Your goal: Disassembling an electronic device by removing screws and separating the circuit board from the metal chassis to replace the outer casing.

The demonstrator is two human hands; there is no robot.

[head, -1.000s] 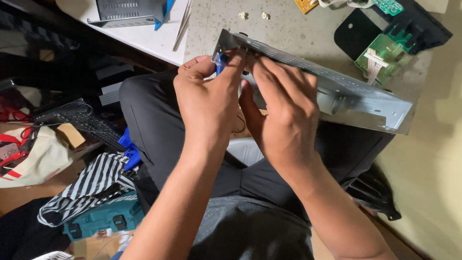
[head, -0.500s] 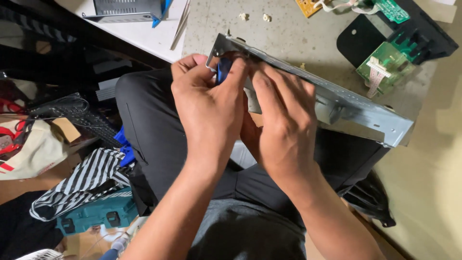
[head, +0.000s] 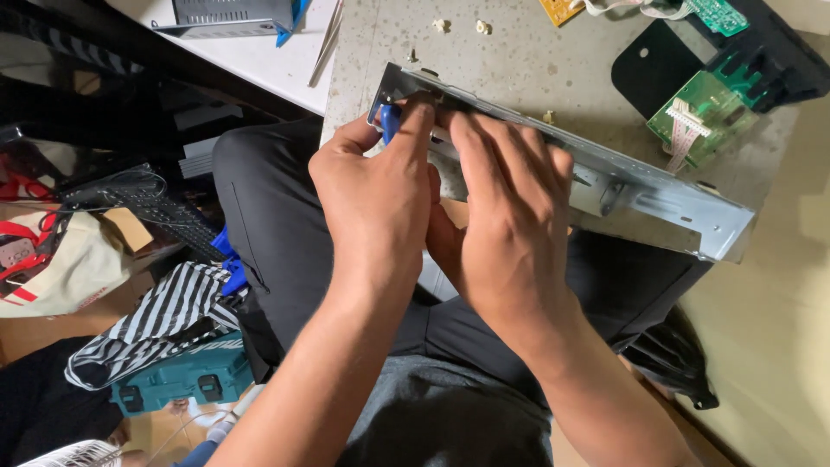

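Hands on metal bracket at worktop edge.
Long grey metal bracket [head: 640, 186] is propped on the near edge of the speckled worktop [head: 519, 60], over the lap. Left hand [head: 376, 195] is closed in a pinch grip on a small blue part [head: 389, 121] at the bracket's left end. Right hand [head: 510, 216] is curled over the bracket's middle, fingers [head: 484, 143] pressed on its top rail. Green circuit board [head: 700, 108] lies behind.
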